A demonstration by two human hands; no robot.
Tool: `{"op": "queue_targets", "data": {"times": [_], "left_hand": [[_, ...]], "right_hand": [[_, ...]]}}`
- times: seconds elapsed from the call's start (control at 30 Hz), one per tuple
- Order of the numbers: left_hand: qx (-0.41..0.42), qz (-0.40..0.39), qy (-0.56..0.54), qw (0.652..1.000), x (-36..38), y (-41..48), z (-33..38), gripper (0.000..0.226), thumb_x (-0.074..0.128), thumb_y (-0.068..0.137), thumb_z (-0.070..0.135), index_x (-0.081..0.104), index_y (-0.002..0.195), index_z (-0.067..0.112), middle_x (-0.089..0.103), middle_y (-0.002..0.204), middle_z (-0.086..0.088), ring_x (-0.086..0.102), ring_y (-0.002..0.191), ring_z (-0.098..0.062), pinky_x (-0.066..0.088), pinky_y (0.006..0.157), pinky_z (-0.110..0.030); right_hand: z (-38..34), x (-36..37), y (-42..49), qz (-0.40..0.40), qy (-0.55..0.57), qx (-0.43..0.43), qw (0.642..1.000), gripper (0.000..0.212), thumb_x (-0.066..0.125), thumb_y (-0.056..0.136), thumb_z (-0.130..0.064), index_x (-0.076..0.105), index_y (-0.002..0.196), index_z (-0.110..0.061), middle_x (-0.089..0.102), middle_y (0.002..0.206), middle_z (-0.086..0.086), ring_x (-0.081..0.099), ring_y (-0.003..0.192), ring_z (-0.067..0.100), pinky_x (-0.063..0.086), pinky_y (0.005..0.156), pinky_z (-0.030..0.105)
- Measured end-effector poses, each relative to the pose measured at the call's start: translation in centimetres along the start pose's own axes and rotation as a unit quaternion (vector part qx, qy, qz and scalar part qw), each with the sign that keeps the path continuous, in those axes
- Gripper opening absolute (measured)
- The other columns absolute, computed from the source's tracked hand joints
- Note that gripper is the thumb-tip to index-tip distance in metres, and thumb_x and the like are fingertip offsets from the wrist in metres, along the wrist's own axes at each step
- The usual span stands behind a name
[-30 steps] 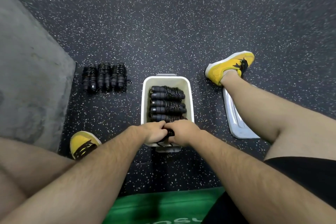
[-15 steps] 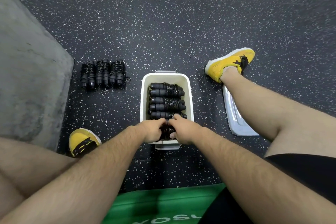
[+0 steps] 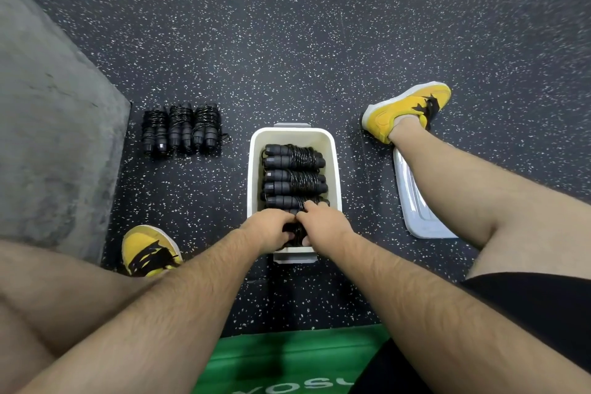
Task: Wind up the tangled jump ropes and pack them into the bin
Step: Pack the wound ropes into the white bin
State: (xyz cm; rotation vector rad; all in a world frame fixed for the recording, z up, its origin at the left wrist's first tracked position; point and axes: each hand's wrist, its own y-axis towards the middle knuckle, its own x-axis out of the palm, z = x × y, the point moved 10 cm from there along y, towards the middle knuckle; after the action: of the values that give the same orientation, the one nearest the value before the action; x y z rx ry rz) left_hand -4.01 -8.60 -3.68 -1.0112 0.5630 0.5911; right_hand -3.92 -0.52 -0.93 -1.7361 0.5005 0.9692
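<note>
- At the far left we see a grey slab (image 3: 48,137) lying on the speckled black floor (image 3: 287,41), with the yellow left shoe (image 3: 148,253) just off its near corner
- Right of the slab we find three wound jump ropes (image 3: 182,129) side by side on the floor, well apart from the bin
- The left hand (image 3: 270,229) reaches into the near end of the white bin (image 3: 254,176), its fingers curled over a rope bundle (image 3: 292,233)
- Beyond that bundle we see more packed ropes (image 3: 294,173) lying crosswise in the bin, one row behind another
- The right hand (image 3: 323,224) grips the same bundle from the other side, knuckles almost meeting the left, and its fingertips touch the next rope back
- Right of the bin a pale lid (image 3: 415,217) lies on the floor, partly under the right leg (image 3: 479,195), with the yellow right shoe (image 3: 406,109) beyond it
- Along the near edge we see a green mat (image 3: 287,358) between the thighs
</note>
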Motion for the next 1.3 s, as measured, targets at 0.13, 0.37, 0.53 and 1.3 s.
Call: {"op": "queue_targets", "data": {"times": [0.13,0.37,0.53,1.3], "left_hand": [[0.002,0.006,0.016,1.000,0.0,0.5,0.0,0.029,0.063,0.096,0.033,0.068,0.124,0.026,0.062,0.117,0.004,0.058,0.112,-0.022,0.049,0.097,-0.039],[-0.017,0.018,0.015,1.000,0.8,2.0,-0.1,0.027,0.071,0.091,0.029,0.073,0.117,0.024,0.059,0.117,0.004,0.057,0.109,-0.021,0.047,0.089,-0.032],[-0.053,0.044,0.013,0.998,0.6,2.3,-0.4,0.015,0.071,0.086,0.018,0.073,0.100,0.023,0.065,0.104,0.006,0.063,0.094,-0.020,0.046,0.072,-0.028],[-0.084,0.331,-0.046,0.939,-18.4,-1.1,-14.9,0.027,0.042,0.097,0.033,0.058,0.115,0.021,0.060,0.110,-0.002,0.056,0.105,-0.027,0.050,0.083,-0.044]], "right_hand": [[0.1,0.4,0.3,-0.007,0.006,0.010,1.000,0.050,0.071,0.089,-0.025,0.052,0.134,-0.015,0.049,0.128,0.008,0.049,0.117,0.031,0.048,0.090,0.041],[0.3,1.8,1.7,-0.042,0.025,0.012,0.999,0.034,0.071,0.086,-0.015,0.065,0.119,-0.013,0.058,0.115,0.008,0.060,0.104,0.030,0.051,0.081,0.038],[-0.2,2.2,2.5,-0.071,0.010,0.004,0.997,0.022,0.068,0.082,-0.008,0.072,0.104,-0.011,0.066,0.100,0.006,0.066,0.091,0.029,0.057,0.080,0.037],[-10.9,-15.4,14.9,0.210,0.009,-0.044,0.977,0.044,0.051,0.093,-0.023,0.044,0.135,-0.015,0.053,0.129,0.004,0.041,0.121,0.027,0.040,0.096,0.037]]}}
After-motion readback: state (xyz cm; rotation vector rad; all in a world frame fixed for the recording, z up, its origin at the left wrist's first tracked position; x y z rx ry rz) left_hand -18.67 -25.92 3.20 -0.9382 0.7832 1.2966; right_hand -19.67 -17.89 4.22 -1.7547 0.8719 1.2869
